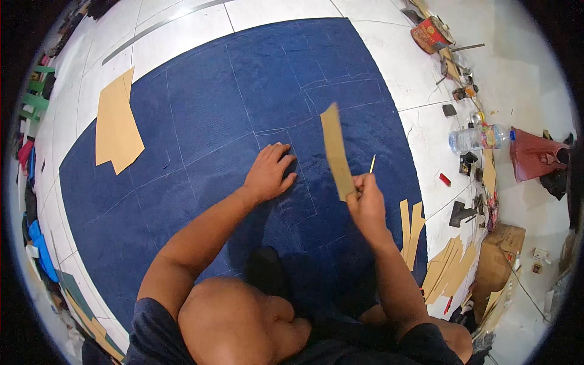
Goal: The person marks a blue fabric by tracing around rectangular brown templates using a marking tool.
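Note:
A large dark blue cloth [201, 97] lies spread on the floor, marked with thin pale lines. My left hand [271, 173] rests flat on it near the middle, fingers apart, with nothing held. To the right, my right hand [368, 210] is closed on the lower end of a long narrow tan card pattern piece [334, 152], which stands up tilted over the cloth. A thin pale pencil-like stick [373, 163] also pokes up from that hand; its exact kind cannot be made out.
Two-part overlapping card patterns [118, 125] lie at the cloth's left. Narrow card strips [411, 234] and more card pieces [450, 267] sit at the right edge. Beyond are a red lighter-like object [445, 179], a plastic bottle [477, 139], a red tin [432, 34] and a cardboard box [500, 255].

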